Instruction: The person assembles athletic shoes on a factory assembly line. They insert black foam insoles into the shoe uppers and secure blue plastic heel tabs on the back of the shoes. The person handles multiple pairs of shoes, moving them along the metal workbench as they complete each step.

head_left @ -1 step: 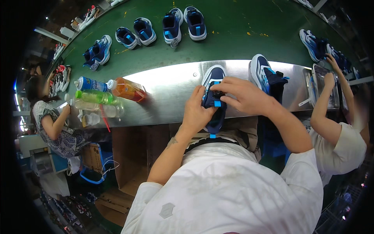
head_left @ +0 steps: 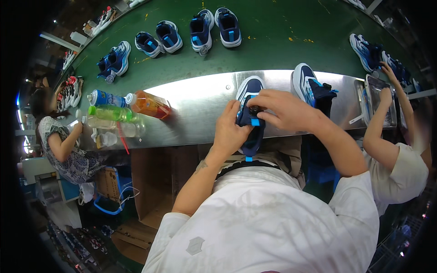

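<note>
A navy sneaker [head_left: 252,140] with a white toe and light-blue tabs lies at the metal edge of the bench, toe pointing away from me and heel close to my waist. My left hand [head_left: 227,129] is closed round its left side. Over the tongue, the thumb and fingers of my right hand [head_left: 284,109] pinch a small black round fastener [head_left: 255,109], partly hidden by the fingers. Just right of that hand stands a matching sneaker [head_left: 306,85] with a black piece at its tongue, touched by neither hand.
Several navy-blue sneakers [head_left: 200,34] stand on the green bench top [head_left: 264,50]. Drink bottles [head_left: 148,104] lie at left on the metal strip [head_left: 195,104]. One person [head_left: 63,141] sits at left; another [head_left: 391,164] works at right beside a tray [head_left: 381,102]. Cardboard boxes [head_left: 150,182] are below.
The black fastener and the blue tab below it have shifted very slightly under my right fingers. Both hands keep their grip, and the sneaker stays in place.
</note>
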{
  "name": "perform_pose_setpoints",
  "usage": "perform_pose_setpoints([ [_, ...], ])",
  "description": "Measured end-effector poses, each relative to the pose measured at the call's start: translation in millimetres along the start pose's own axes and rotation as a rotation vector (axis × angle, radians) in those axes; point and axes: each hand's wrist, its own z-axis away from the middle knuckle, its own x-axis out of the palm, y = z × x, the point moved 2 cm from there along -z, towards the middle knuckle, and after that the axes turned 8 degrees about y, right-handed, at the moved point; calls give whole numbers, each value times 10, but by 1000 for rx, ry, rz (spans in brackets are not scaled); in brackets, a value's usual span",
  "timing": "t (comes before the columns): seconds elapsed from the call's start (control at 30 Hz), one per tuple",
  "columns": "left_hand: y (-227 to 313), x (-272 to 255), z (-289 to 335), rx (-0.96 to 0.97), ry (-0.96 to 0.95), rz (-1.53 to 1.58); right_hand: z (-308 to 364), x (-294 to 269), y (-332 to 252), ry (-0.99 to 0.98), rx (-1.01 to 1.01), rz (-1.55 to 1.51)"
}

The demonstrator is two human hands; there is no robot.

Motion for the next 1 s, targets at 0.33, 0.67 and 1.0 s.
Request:
perform_pose_setpoints([
  [0.33,-15,36,60,-19,48,6,-77,183,23,172,-123,211],
  [0.67,50,49,46,-24,24,-13,28,243,188,224,-158,136],
  [1.0,40,106,28,-25,19,9,49,195,195,204,-162,70],
])
